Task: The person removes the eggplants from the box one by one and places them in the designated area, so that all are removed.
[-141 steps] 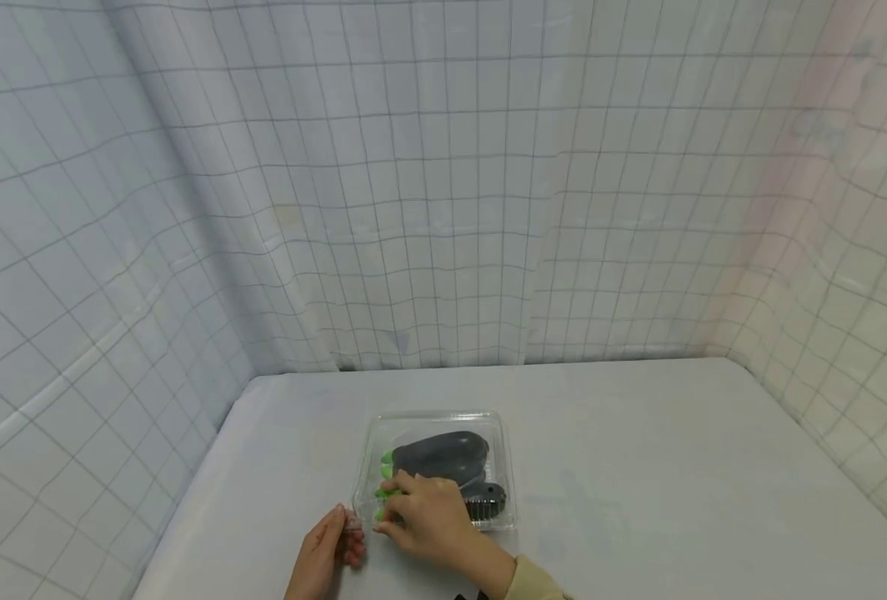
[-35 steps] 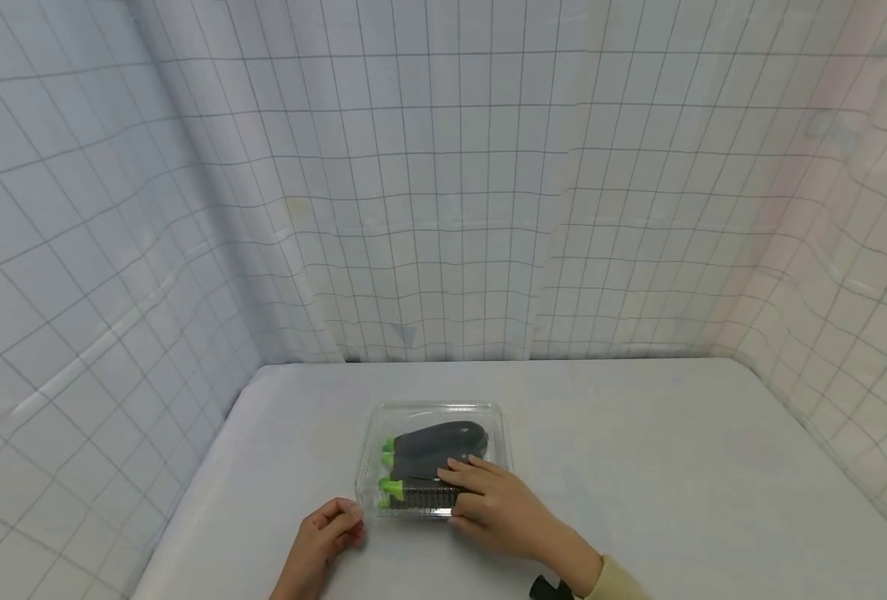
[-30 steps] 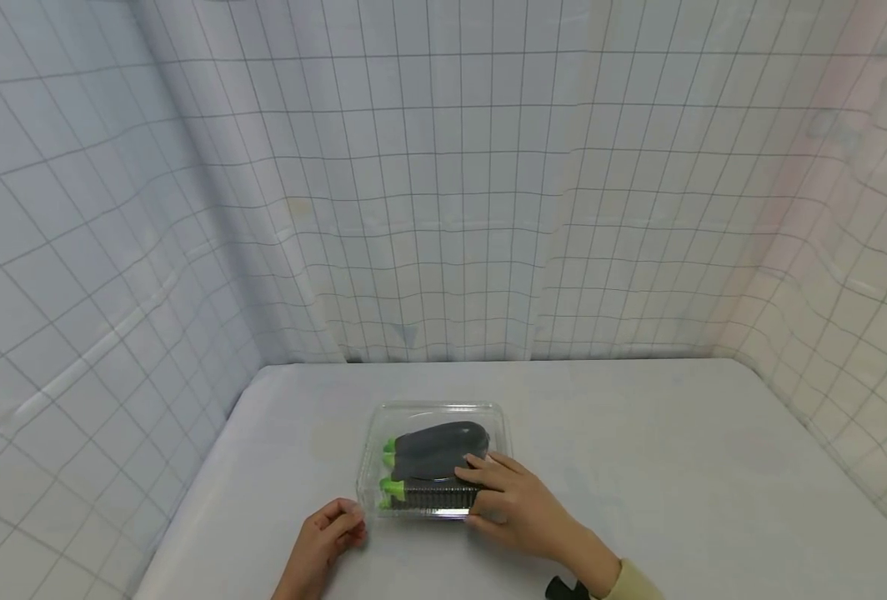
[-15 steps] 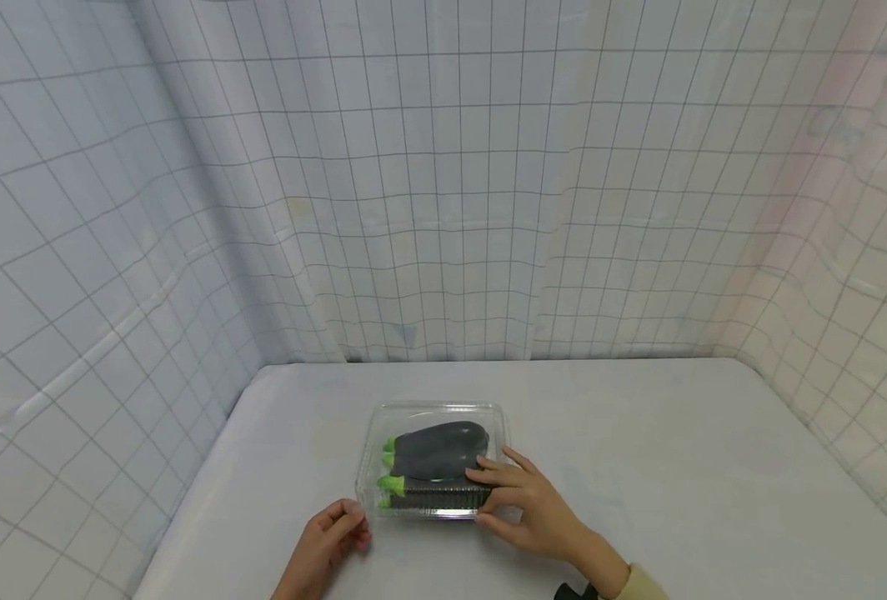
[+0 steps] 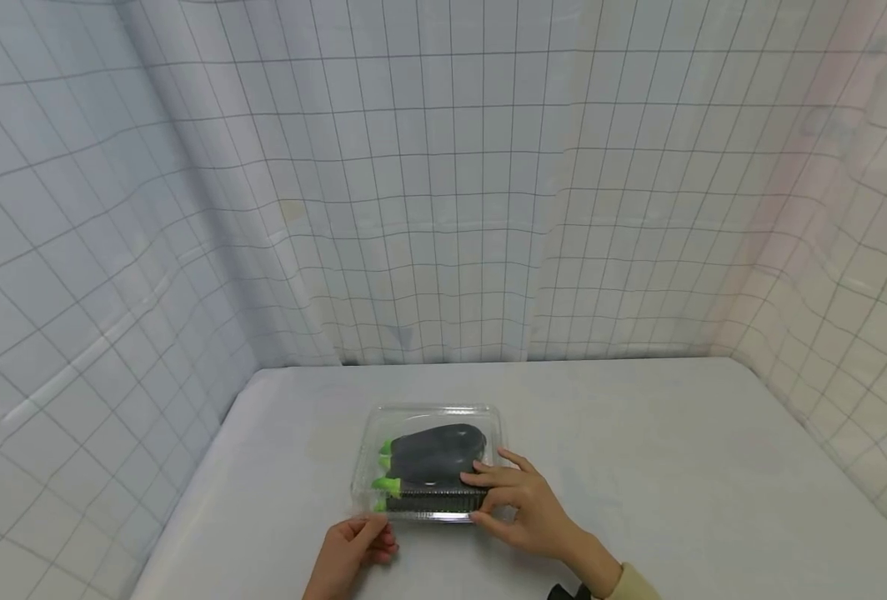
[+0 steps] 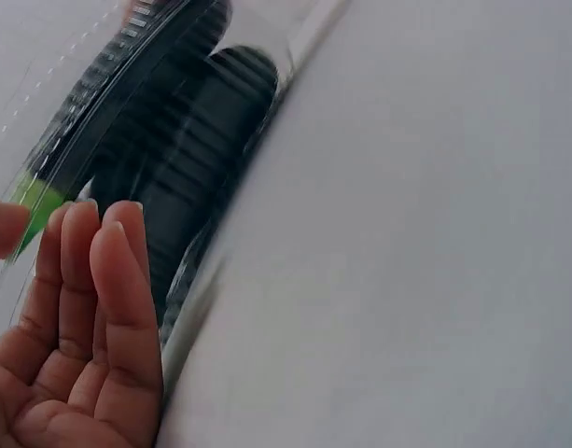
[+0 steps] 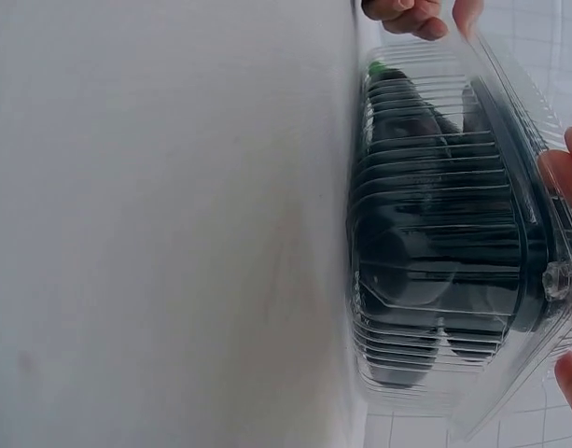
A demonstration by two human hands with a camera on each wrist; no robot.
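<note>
A clear plastic clamshell box (image 5: 434,409) stands on the white table, with several dark eggplants (image 5: 436,450) inside, their green stems to the left. At the box's front left corner, my left hand (image 5: 355,552) pinches the rim between thumb and fingertips. My right hand (image 5: 529,514) pinches the front rim near its right end, its other fingers spread over the top of the box. The right wrist view shows the ribbed side of the box (image 7: 425,252) with right fingers (image 7: 567,177) on its rim. In the left wrist view, the left fingers (image 6: 118,308) lie beneath the rim.
The white table (image 5: 638,467) stretches away on both sides of the box. White sheets (image 5: 443,208) with a grid of dark lines hang at the back and sides. A black piece (image 5: 567,592) shows by my right wrist.
My right hand has slid rightward along the box's front rim, from the stems to the right end. Just now my left hand has shifted a little rightward along the front left corner.
</note>
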